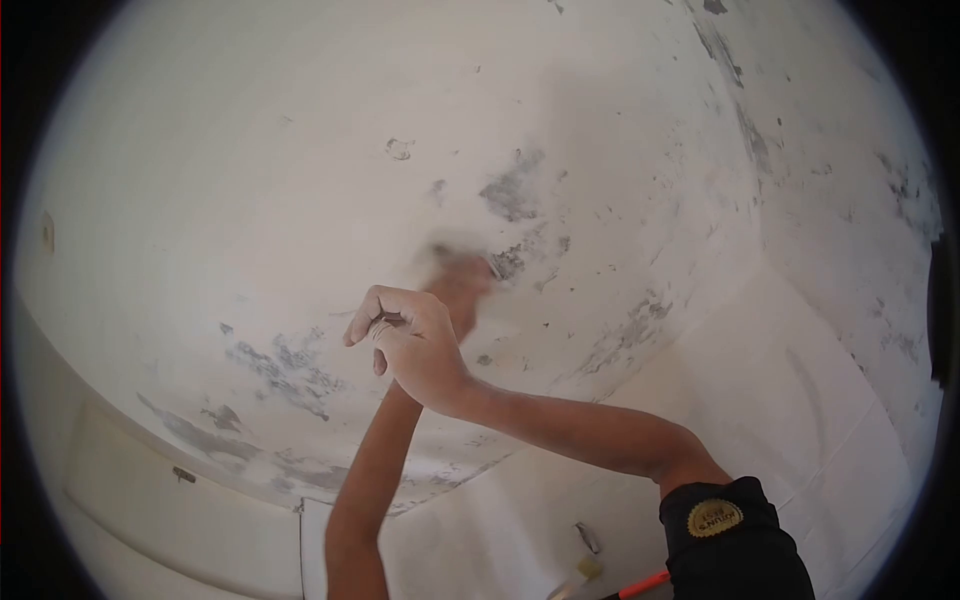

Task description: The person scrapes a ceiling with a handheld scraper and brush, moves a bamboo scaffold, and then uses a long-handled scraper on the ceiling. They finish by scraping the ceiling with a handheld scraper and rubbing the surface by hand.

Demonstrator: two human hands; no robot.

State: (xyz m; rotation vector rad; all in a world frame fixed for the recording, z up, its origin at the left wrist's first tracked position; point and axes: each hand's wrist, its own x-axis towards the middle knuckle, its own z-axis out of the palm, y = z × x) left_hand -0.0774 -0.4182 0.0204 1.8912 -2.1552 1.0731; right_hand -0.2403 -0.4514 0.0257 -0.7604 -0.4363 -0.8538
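Note:
My left hand (462, 285) is up against the whitish, patchy plastered surface (330, 200), and motion blurs its fingers. A dark grey smear (440, 252) shows at its fingertips; whether that is a held thing or a mark on the plaster I cannot make out. In front of the left forearm, my right hand (405, 335) hangs bent at the wrist, dusted white. Its fingers curl loosely, with forefinger and thumb apart and nothing visible between them. The right arm wears a black sleeve (735, 540) with a gold round badge. Grey bare patches (512, 190) lie close to the left hand.
Another patched surface (850, 150) meets this one along an edge at right. A pale panel (170, 500) with a small dark fitting (184, 474) is at lower left. A red-orange stick (643, 584) and a small metallic fitting (588, 538) show near the bottom.

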